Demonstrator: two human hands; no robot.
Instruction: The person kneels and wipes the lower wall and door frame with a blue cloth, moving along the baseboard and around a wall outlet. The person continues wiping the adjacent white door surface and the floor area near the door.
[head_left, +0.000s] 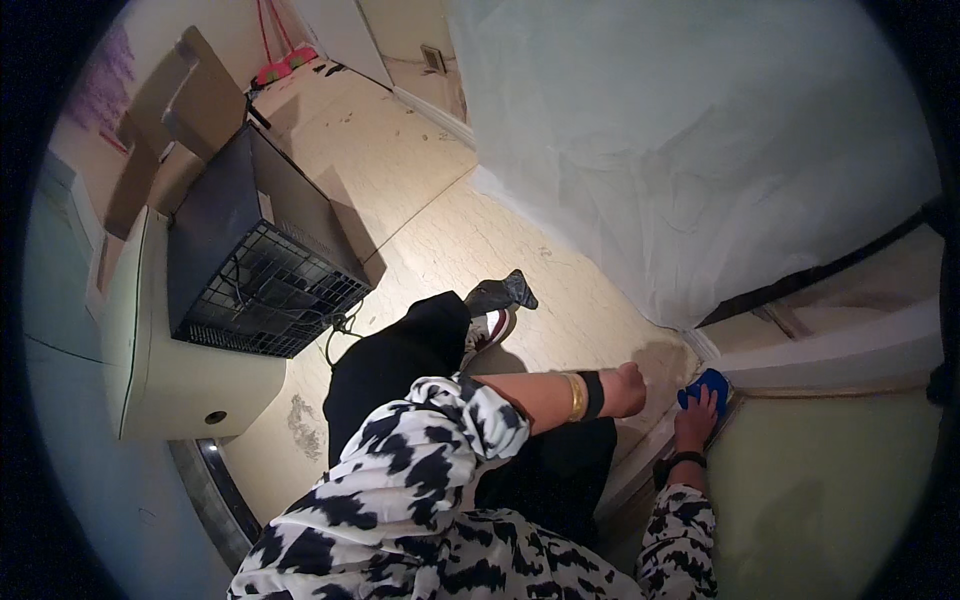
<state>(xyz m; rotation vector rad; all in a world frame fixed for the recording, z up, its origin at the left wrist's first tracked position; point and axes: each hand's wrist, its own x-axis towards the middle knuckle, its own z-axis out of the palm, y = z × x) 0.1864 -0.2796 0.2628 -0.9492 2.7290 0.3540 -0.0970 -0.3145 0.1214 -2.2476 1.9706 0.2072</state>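
My right hand (699, 420) lies spread on a blue cloth (716, 384), pressed to the pale moulding (660, 450) at a corner near the floor. To its left, my left hand (624, 388) is curled into a fist above the floor, the palm side hidden and nothing seen in it. A pale greenish panel (817, 480) extends to the right of the cloth. Above the cloth hangs a translucent plastic sheet (675, 150), its lower edge gathered near the corner.
A black metal box with a wire grid (270, 292) rests against a white cabinet (202, 394) at left, a cable trailing on the tiled floor (427, 217). Brown cardboard (202, 105) stands behind it. Pink dustpans (285, 66) are farther back. My shoe (491, 326) is below the sheet.
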